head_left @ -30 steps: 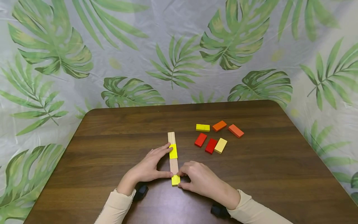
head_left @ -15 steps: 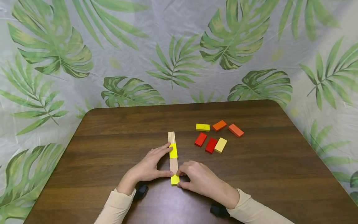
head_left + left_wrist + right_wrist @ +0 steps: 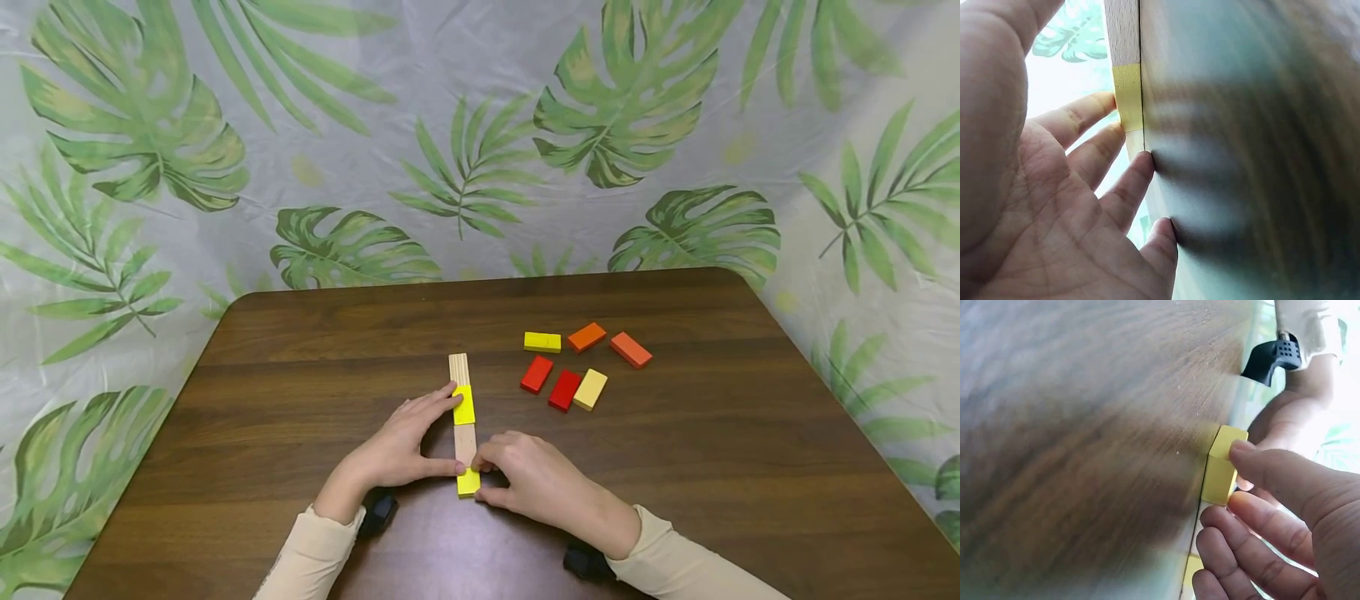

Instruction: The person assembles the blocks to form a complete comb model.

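A straight row of small wooden blocks runs away from the near side of the table: a yellow block [image 3: 468,485] nearest, a plain wood block [image 3: 465,446], a second yellow block [image 3: 467,408], and a striped wood block [image 3: 458,368] farthest. My left hand [image 3: 401,439] lies along the row's left side, fingers extended. Its thumb touches near the nearest yellow block, while its fingertips rest against the second yellow block [image 3: 1127,97]. With thumb and index finger, my right hand [image 3: 536,479] pinches the nearest yellow block [image 3: 1221,478]; its other fingers curl beside the row.
Loose blocks lie at the back right: a yellow one [image 3: 542,342], an orange one [image 3: 587,337], a coral one [image 3: 631,350], two red ones [image 3: 536,375] and a cream one [image 3: 590,389]. A leaf-patterned cloth [image 3: 480,167] hangs behind the brown table [image 3: 300,350].
The nearest yellow block has slid slightly left with my right fingers, coming into line with the row. My left hand has stayed in place.
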`<state>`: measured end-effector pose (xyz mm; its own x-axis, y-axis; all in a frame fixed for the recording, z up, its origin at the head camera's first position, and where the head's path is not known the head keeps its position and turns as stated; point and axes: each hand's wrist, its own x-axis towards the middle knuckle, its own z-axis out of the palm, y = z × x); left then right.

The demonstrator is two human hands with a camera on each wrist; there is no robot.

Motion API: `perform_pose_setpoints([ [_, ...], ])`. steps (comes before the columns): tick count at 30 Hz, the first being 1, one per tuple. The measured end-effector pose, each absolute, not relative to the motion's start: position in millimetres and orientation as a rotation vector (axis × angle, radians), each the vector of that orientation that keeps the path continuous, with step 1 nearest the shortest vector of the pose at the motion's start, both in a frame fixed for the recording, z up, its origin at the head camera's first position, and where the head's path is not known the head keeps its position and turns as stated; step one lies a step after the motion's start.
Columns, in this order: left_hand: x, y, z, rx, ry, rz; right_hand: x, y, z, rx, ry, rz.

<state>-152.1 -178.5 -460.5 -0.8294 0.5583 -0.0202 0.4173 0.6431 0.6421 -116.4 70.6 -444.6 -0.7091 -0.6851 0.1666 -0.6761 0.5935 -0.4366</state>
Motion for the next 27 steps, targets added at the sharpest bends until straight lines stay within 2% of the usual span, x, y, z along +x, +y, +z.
perform_pose_setpoints([
  [8,-152.2,-178.9,-460.2,0.787,2.646,0.951,-120.6,77.3,-441.2,-1.149,2.791,-0.738],
  [16,-153.1,-179.2,-460.5,0.787,2.650,0.943,-139.1,100.1,-432.4,-1.028,2.834,-0.802],
  [27,-151.6,-179.1,-462.0,0.790,2.648,0.938,-176.0,156.6,-425.3,-0.646,2.938,-0.914],
])
